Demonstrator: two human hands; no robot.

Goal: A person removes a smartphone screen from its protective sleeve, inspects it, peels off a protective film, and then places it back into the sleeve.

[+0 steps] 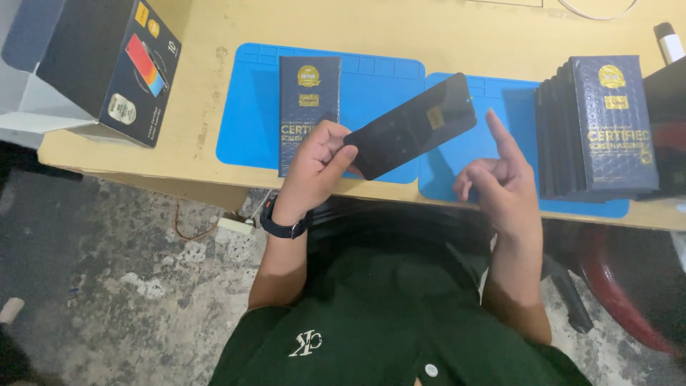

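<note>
My left hand grips one end of a flat black phone screen panel with a small yellow sticker, holding it tilted above two blue work mats. A dark watch sits on that wrist. My right hand hovers to the right of the panel, index finger pointing up, other fingers loosely curled, holding nothing. A slim dark blue box with gold print lies on the left mat just behind my left hand.
A stack of several dark blue boxes stands on the right mat. An open dark carton sits at the table's left corner. The wooden table edge runs along the front; grey concrete floor lies below on the left.
</note>
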